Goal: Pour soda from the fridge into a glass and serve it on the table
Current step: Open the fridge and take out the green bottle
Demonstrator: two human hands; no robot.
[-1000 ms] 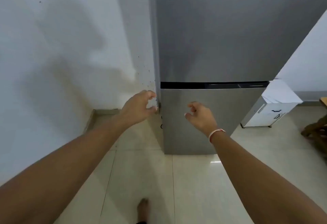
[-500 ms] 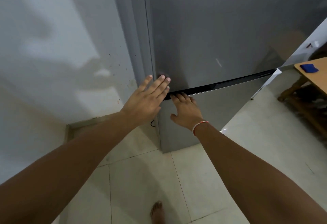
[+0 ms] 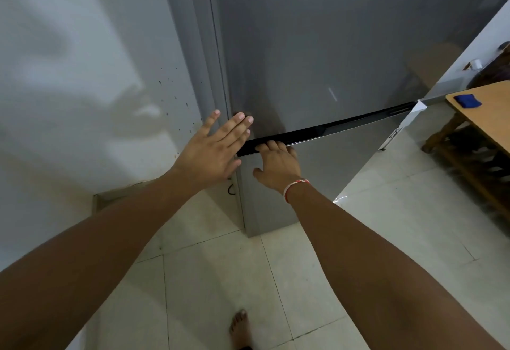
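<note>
Head view. The fridge (image 3: pixel 317 54) stands shut against the wall (image 3: pixel 82 73), a tall grey cabinet with two doors divided by a black handle slot (image 3: pixel 331 131). The left hand (image 3: pixel 212 153) lies flat, fingers straight, on the upper door near its left edge; its grip holds nothing. The right hand (image 3: pixel 278 164) rests on the top of the lower door (image 3: pixel 317 184), fingertips curled into the slot, thumb spread below; how firmly this grip has closed cannot be told. A string bracelet (image 3: pixel 295 188) circles the right wrist.

Risks, as judged. Both doors meet at one slot, so a pull may open the lower compartment when the soda sits behind the other door; which it is cannot be told. The flat left hand bracing the upper door would resist any attempt to swing that door. A bare foot (image 3: pixel 240 327) stands on the tiled floor (image 3: pixel 193 294) near the base, within the likely sweep of the lower door. Shallow fingertip purchase may slip off a tight seal.

Task objects. The soda is hidden inside the fridge; no glass is visible. The wooden counter (image 3: pixel 485 120) at right, well apart from the fridge, carries a blue cloth (image 3: pixel 467 100).
</note>
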